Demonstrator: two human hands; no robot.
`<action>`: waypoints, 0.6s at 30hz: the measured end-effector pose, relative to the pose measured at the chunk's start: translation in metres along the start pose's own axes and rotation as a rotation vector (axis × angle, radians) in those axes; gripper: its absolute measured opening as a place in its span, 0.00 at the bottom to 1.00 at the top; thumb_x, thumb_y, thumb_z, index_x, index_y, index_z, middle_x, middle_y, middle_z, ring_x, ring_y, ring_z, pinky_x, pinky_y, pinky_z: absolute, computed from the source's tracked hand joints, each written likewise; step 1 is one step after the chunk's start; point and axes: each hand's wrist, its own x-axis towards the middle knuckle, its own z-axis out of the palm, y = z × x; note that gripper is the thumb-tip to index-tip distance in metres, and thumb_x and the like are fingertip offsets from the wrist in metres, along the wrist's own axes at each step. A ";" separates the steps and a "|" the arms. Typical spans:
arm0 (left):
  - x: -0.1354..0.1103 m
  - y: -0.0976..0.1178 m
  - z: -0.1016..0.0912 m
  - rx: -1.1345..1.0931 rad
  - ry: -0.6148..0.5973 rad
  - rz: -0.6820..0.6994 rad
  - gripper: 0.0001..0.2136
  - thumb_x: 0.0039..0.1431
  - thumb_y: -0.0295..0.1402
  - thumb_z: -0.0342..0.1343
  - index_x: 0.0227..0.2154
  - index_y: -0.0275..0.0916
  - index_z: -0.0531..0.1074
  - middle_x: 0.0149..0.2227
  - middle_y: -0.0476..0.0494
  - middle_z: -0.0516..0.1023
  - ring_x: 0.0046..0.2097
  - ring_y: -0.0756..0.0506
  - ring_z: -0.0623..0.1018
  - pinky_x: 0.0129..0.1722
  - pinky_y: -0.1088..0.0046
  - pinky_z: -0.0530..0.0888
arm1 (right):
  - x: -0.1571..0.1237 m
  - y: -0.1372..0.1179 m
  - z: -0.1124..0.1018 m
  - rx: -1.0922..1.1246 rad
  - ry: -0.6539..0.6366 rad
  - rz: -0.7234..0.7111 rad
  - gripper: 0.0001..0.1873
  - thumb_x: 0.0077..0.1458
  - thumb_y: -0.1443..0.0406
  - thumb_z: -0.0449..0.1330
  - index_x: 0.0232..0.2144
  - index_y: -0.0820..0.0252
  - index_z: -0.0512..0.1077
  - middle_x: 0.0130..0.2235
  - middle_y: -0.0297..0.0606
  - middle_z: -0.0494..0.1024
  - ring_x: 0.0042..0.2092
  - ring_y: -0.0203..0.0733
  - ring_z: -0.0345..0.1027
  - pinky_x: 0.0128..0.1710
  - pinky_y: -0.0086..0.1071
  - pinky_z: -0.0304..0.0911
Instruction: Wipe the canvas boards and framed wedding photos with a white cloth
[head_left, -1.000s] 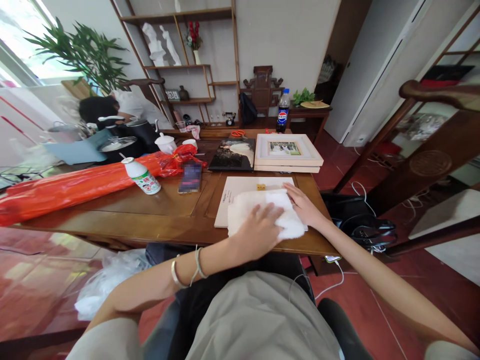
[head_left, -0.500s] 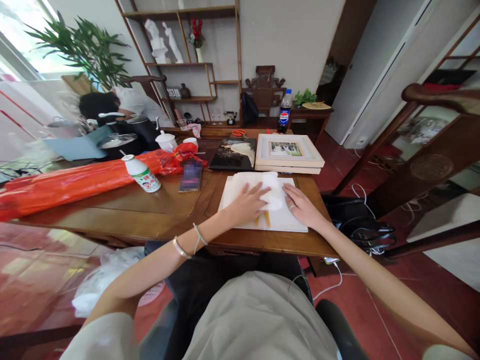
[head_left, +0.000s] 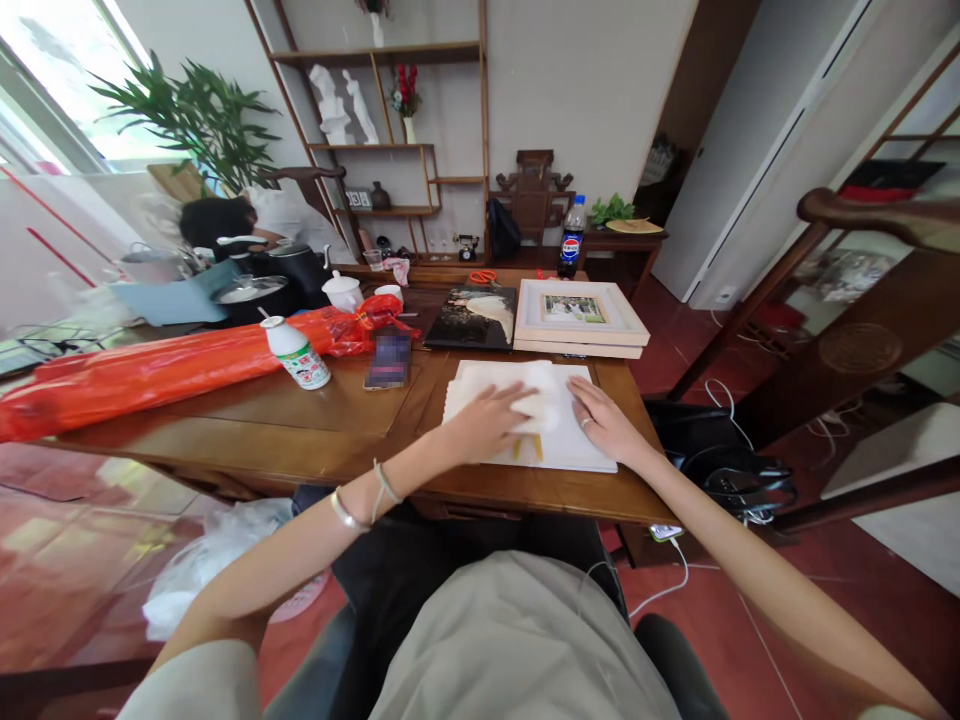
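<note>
A flat white board or stack of sheets (head_left: 581, 448) lies near the front edge of the wooden table. On its far left part rests a thinner white sheet or cloth (head_left: 510, 374); which of the two I cannot tell. My left hand (head_left: 487, 425) lies over this white layer, fingers spread and blurred by motion. A yellow mark or strip (head_left: 528, 449) shows just below its fingers. My right hand (head_left: 606, 424), with a ring on it, rests flat on the right side of the board, fingers stretched out.
Behind the board are a white picture frame (head_left: 630, 318) and a dark photo panel (head_left: 457, 318). To the left stand a phone (head_left: 388, 361), a white bottle with a straw (head_left: 298, 352) and a long red plastic-wrapped bundle (head_left: 165, 362). A cola bottle (head_left: 571, 240) stands farther back.
My left hand has shifted slightly left over the white layer and is more blurred. My right hand stays on the board's right side. The whole view has tilted up a little.
</note>
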 end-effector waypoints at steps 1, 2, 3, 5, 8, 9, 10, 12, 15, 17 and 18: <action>0.007 -0.015 0.002 -0.008 0.011 -0.014 0.15 0.68 0.36 0.45 0.51 0.41 0.72 0.67 0.42 0.54 0.68 0.40 0.54 0.62 0.53 0.59 | 0.000 0.000 0.000 -0.006 -0.001 0.003 0.25 0.63 0.60 0.47 0.60 0.57 0.64 0.64 0.43 0.63 0.66 0.50 0.52 0.66 0.52 0.49; 0.013 -0.028 0.005 -0.015 0.020 -0.032 0.16 0.69 0.37 0.44 0.51 0.40 0.71 0.67 0.41 0.54 0.68 0.41 0.53 0.63 0.54 0.58 | -0.001 0.000 0.000 -0.010 -0.005 0.006 0.25 0.63 0.60 0.46 0.60 0.57 0.64 0.64 0.43 0.63 0.66 0.50 0.52 0.66 0.52 0.48; 0.018 -0.038 0.007 -0.021 0.027 -0.048 0.16 0.69 0.37 0.43 0.51 0.39 0.71 0.67 0.40 0.54 0.68 0.41 0.53 0.63 0.53 0.57 | -0.001 0.000 0.000 -0.014 -0.013 0.009 0.25 0.63 0.60 0.46 0.60 0.58 0.64 0.64 0.43 0.62 0.66 0.49 0.51 0.66 0.51 0.48; 0.023 -0.049 0.010 -0.030 0.030 -0.072 0.17 0.69 0.39 0.43 0.51 0.38 0.71 0.66 0.39 0.56 0.68 0.40 0.52 0.64 0.51 0.56 | -0.001 0.000 -0.001 -0.019 -0.027 0.016 0.25 0.63 0.60 0.46 0.60 0.60 0.63 0.64 0.45 0.61 0.66 0.49 0.51 0.66 0.51 0.48; 0.020 -0.045 0.006 -0.027 0.002 -0.070 0.16 0.69 0.37 0.44 0.50 0.39 0.72 0.65 0.40 0.59 0.68 0.40 0.53 0.64 0.50 0.55 | -0.002 -0.001 -0.001 -0.015 -0.025 0.015 0.26 0.63 0.60 0.46 0.60 0.60 0.63 0.65 0.45 0.61 0.67 0.49 0.50 0.66 0.51 0.47; 0.016 -0.039 0.003 -0.023 -0.012 -0.066 0.15 0.68 0.36 0.45 0.50 0.39 0.72 0.65 0.40 0.59 0.68 0.40 0.54 0.64 0.50 0.55 | -0.002 -0.001 -0.001 -0.010 -0.019 0.015 0.25 0.63 0.60 0.46 0.60 0.59 0.63 0.64 0.44 0.61 0.67 0.49 0.50 0.66 0.51 0.47; 0.011 -0.031 -0.001 -0.019 -0.028 -0.059 0.14 0.68 0.35 0.46 0.50 0.40 0.73 0.65 0.41 0.59 0.68 0.40 0.55 0.63 0.50 0.56 | -0.002 -0.001 -0.001 -0.005 -0.015 0.015 0.25 0.63 0.60 0.46 0.60 0.58 0.63 0.64 0.43 0.62 0.67 0.49 0.50 0.66 0.52 0.47; -0.006 -0.011 -0.008 -0.009 -0.059 -0.036 0.13 0.67 0.34 0.47 0.48 0.41 0.74 0.65 0.42 0.59 0.67 0.40 0.56 0.63 0.51 0.58 | -0.002 0.000 0.000 0.003 -0.013 0.017 0.25 0.63 0.60 0.47 0.60 0.58 0.63 0.64 0.43 0.62 0.66 0.50 0.51 0.66 0.53 0.47; -0.039 0.023 -0.018 0.009 -0.074 0.025 0.12 0.65 0.34 0.49 0.44 0.43 0.77 0.66 0.45 0.58 0.67 0.39 0.56 0.62 0.54 0.59 | -0.001 -0.001 0.000 0.006 -0.014 0.013 0.25 0.63 0.60 0.47 0.60 0.58 0.63 0.64 0.44 0.62 0.66 0.50 0.51 0.66 0.53 0.47; -0.059 0.040 -0.023 0.010 -0.065 0.061 0.11 0.64 0.36 0.51 0.41 0.44 0.78 0.66 0.47 0.58 0.67 0.40 0.57 0.63 0.56 0.59 | -0.001 -0.001 0.000 0.000 -0.010 0.008 0.25 0.62 0.61 0.47 0.60 0.57 0.63 0.64 0.43 0.62 0.66 0.50 0.51 0.66 0.53 0.48; -0.066 0.044 -0.024 0.008 -0.060 0.073 0.10 0.64 0.37 0.52 0.40 0.44 0.78 0.66 0.48 0.58 0.67 0.40 0.57 0.64 0.58 0.58 | -0.001 -0.001 -0.001 -0.006 -0.010 0.007 0.25 0.62 0.61 0.47 0.60 0.58 0.63 0.64 0.43 0.62 0.66 0.50 0.51 0.66 0.53 0.48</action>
